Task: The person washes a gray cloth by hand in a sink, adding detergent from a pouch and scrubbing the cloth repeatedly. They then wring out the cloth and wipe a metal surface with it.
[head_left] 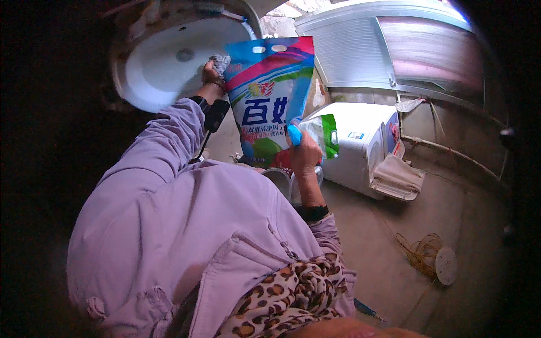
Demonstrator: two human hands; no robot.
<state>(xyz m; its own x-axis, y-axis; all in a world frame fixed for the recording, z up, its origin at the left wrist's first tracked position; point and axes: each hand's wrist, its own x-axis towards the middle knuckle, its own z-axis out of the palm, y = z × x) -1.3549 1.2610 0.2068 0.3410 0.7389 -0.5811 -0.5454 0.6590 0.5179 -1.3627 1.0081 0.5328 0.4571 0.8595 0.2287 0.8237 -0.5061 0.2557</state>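
My left hand [210, 75] is closed around a crumpled grey cloth [220, 63], between the washbasin [148, 86] and a large laundry powder bag [258, 101]. Upright before me, this bag is blue, pink, green and white, bears printed writing and has two handle holes at its top. My right hand [307, 154] grips its folded right edge. Part of the bag's lower end is hidden by that hand. The cloth overlaps the bag's upper left edge in the view; whether they touch I cannot tell.
A brush [230, 14] lies at the basin's far rim. Right of the bag are a white and green bag [327, 133] and a white box-shaped appliance [357, 126] with a folded cloth [397, 173] beside it. A reel [446, 266] with loose yellowish cord [422, 253] lies on the floor.
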